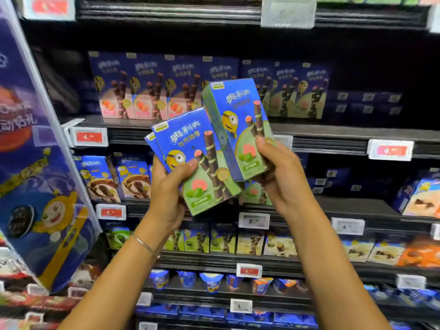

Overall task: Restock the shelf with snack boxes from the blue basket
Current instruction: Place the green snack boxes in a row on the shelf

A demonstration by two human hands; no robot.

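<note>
Mid-restock: I see both hands raised in front of the second shelf (333, 135). The left hand (166, 186) grips a fanned stack of green wafer-roll boxes (197, 160), thumb pressed across the front face, fingers curled behind. There are at least two boxes, since a second edge shows at the left, but I can't tell the exact count. I read it as the reserve, so the other hand can work singles.

The right hand (278, 172) pinches a single green box (235, 122) at its lower end, thumb on the front, fingers behind. That box is upright and face-out, matching the shelf facing. It hangs in front of the matching green row (300, 96), apart from it. Pink-flavour boxes (135, 96) stand left of that row, and dark barcode-side boxes (366, 103) lie low to its right.

My guess is the single goes into the green row. The blue basket is not in view. Risk: the fanned stack slips under a one-thumb hold.
</note>
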